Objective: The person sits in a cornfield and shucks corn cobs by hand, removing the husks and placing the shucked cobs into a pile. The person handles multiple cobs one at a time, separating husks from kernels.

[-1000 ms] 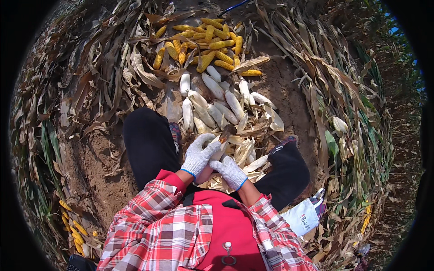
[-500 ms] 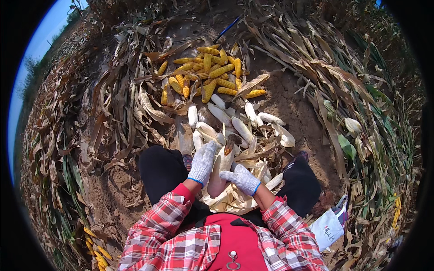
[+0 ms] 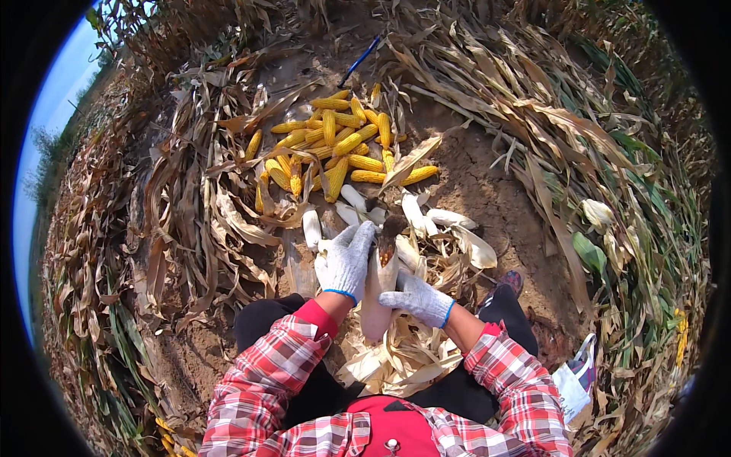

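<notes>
An ear of corn [image 3: 375,305] stands tilted between my hands, in a pale husk with dark silk and a few bare kernels at its far tip. My right hand [image 3: 417,299], in a white knit glove with blue trim, is closed around its right side, thumb across the husk. From the left, my gloved left hand [image 3: 346,263] closes on the husk near the tip; its fingertips are partly hidden. Below the ear lie loose peeled husks [image 3: 396,365]. Just beyond my hands are several ears still in white husks [image 3: 451,218].
Farther off is a heap of bare yellow corn cobs [image 3: 335,137], with a blue rod [image 3: 359,61] behind it. Dry stalks [image 3: 533,99] lie in rows on both sides. A white bag [image 3: 569,392] sits by my right knee, and more yellow cobs [image 3: 169,438] show at lower left.
The view has shifted a little. My left hand has moved farther up along the ear toward its tip. The right hand keeps its hold on the ear's side.
</notes>
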The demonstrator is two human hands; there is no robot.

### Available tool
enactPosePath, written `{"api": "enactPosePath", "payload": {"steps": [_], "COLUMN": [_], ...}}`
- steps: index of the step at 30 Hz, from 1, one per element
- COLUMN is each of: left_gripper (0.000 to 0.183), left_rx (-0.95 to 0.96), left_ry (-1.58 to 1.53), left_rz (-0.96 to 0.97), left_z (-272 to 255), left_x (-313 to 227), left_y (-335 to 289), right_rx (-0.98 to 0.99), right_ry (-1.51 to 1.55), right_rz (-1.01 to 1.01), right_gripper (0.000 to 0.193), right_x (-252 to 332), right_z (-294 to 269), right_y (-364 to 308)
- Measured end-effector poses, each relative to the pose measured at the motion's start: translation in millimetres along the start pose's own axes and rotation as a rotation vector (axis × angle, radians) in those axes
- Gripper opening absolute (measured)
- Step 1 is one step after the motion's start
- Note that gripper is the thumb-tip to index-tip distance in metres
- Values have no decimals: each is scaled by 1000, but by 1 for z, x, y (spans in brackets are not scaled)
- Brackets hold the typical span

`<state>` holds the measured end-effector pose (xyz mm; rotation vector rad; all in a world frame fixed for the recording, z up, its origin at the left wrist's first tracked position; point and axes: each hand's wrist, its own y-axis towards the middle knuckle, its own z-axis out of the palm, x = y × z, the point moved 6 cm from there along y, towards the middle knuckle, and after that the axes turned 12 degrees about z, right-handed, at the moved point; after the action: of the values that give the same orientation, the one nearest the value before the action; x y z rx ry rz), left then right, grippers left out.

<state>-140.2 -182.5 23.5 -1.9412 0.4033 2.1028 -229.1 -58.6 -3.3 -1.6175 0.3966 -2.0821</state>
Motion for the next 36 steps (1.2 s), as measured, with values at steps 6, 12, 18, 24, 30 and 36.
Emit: {"api": "enactPosePath", "payload": {"steps": [6, 12, 18, 24, 30, 36], "left_gripper": [28, 24, 26, 25, 32, 18], "left_rx": [-19, -77, -136, -24, 13, 289], "left_ry": [-172, -324, -570, -491, -424, 119], "left_rz": [-35, -83, -174, -90, -136, -101], "left_z": [17, 18, 20, 14, 2, 1], "left_x": [-2, 9, 6, -16, -32, -34], "left_y": [-3, 6, 4, 4, 6, 4], "right_rx": [102, 149, 197, 42, 60, -307], "right_ry": [429, 715, 788, 812, 944, 951], "right_rz": [116, 74, 40, -32, -160, -191], "right_gripper": [70, 87, 96, 90, 94, 77], "right_x": [-23, -33, -11, -6, 2, 16], "right_z": [5, 9, 9, 0, -36, -66], "right_y": [14, 23, 13, 14, 33, 18]}}
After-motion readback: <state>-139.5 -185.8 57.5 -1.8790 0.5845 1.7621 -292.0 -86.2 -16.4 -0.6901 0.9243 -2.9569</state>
